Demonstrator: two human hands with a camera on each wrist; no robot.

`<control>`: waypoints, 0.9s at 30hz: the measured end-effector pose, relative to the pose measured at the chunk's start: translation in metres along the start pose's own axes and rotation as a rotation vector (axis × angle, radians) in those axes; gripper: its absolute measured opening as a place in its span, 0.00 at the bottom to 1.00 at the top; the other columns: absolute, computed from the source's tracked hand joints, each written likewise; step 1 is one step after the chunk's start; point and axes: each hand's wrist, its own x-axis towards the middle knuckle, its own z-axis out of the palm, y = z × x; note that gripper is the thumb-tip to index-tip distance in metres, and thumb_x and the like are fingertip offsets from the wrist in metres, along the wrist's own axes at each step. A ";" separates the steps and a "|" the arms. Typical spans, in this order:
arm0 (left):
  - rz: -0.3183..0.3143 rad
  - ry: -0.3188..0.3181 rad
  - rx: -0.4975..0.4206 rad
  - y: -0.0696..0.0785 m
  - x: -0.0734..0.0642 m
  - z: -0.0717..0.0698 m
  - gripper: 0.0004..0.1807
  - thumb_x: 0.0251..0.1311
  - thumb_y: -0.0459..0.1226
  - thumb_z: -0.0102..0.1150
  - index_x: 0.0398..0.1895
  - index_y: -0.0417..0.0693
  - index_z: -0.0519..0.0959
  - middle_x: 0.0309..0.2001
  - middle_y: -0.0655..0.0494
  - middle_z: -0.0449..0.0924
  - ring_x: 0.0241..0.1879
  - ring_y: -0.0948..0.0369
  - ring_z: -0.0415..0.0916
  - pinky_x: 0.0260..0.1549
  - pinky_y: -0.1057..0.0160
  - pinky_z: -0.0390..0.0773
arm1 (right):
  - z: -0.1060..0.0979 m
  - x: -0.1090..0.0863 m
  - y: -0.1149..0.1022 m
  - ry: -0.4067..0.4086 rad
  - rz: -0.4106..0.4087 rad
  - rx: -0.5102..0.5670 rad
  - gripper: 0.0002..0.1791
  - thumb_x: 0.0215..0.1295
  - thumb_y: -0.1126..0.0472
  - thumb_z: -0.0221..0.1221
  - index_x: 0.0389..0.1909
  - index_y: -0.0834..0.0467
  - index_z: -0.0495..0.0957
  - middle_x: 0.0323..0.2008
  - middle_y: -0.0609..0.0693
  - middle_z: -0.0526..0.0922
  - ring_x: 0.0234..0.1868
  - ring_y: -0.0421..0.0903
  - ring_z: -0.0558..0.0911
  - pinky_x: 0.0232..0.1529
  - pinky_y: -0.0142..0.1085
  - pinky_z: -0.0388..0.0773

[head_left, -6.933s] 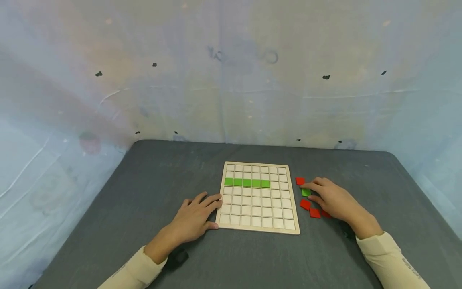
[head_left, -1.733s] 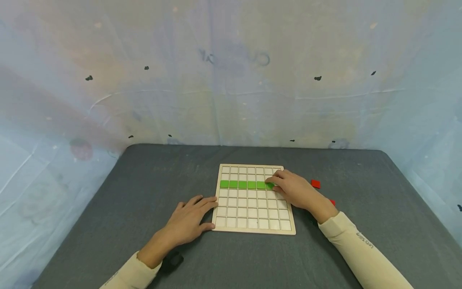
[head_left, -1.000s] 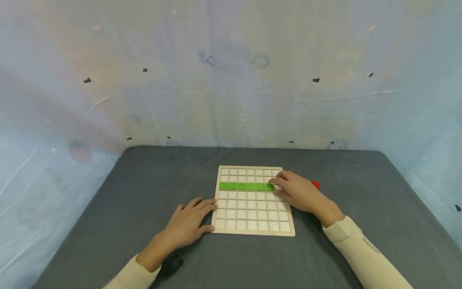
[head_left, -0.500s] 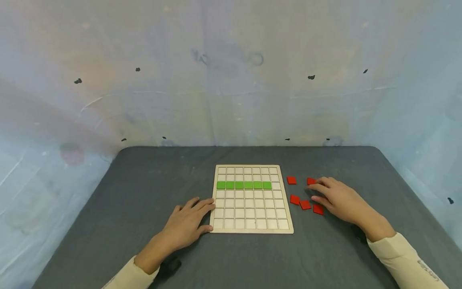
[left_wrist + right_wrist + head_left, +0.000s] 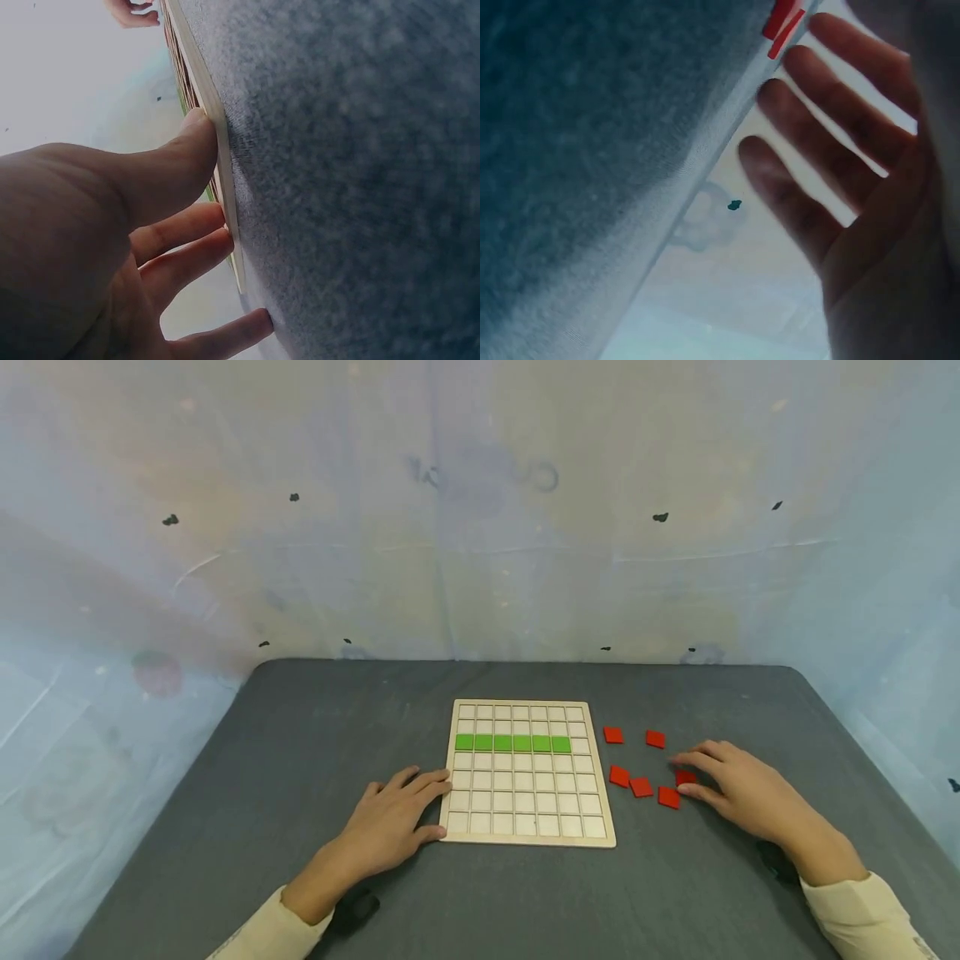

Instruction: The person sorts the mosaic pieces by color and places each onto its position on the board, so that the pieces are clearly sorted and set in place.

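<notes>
A square wooden grid board (image 5: 525, 841) lies on the dark table. Six green square tiles (image 5: 513, 743) fill most of its third row from the far side, leaving the rightmost cell bare. My left hand (image 5: 393, 818) rests at the board's left edge, its thumb and two fingertips against the wooden rim in the left wrist view. Right of the board, my right hand (image 5: 750, 789) is low over the table, thumb and index finger apart on either side of a red tile (image 5: 685, 777). In the right wrist view its fingers (image 5: 791, 187) are spread and loosely straight.
Several more red tiles lie between the board and my right hand, among them one near the board's upper right (image 5: 612, 735) and one farther right (image 5: 656, 739). A pale cloth wall (image 5: 480, 527) rises behind the table's far edge.
A green tile went from beside the board into the row's sixth cell. My right hand then let go and moved right, over the red tiles. My left hand stays at the board.
</notes>
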 end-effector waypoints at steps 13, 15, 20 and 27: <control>0.011 0.010 -0.008 -0.001 -0.001 -0.001 0.33 0.62 0.53 0.64 0.70 0.59 0.71 0.74 0.61 0.65 0.72 0.46 0.62 0.55 0.34 0.68 | -0.005 -0.004 0.008 -0.097 0.041 0.038 0.20 0.62 0.51 0.68 0.55 0.50 0.82 0.47 0.46 0.83 0.44 0.46 0.81 0.42 0.47 0.79; 0.012 0.012 -0.007 -0.002 -0.001 0.000 0.33 0.61 0.53 0.64 0.70 0.59 0.71 0.74 0.62 0.65 0.72 0.46 0.62 0.55 0.35 0.68 | -0.006 -0.005 0.009 -0.110 0.045 0.050 0.21 0.62 0.52 0.68 0.56 0.49 0.81 0.48 0.46 0.83 0.45 0.47 0.81 0.42 0.47 0.79; 0.007 0.008 -0.006 -0.002 -0.001 0.000 0.34 0.61 0.54 0.64 0.70 0.61 0.70 0.74 0.63 0.64 0.73 0.47 0.62 0.55 0.35 0.68 | -0.006 -0.006 0.012 -0.125 0.043 0.073 0.22 0.62 0.53 0.68 0.57 0.48 0.81 0.48 0.46 0.82 0.46 0.47 0.81 0.43 0.47 0.79; 0.002 -0.005 -0.012 -0.002 0.000 -0.001 0.34 0.61 0.53 0.64 0.71 0.61 0.70 0.74 0.64 0.64 0.73 0.47 0.61 0.56 0.34 0.68 | -0.006 -0.006 0.012 -0.103 0.015 0.050 0.22 0.62 0.54 0.68 0.57 0.47 0.81 0.47 0.42 0.82 0.44 0.43 0.80 0.40 0.43 0.78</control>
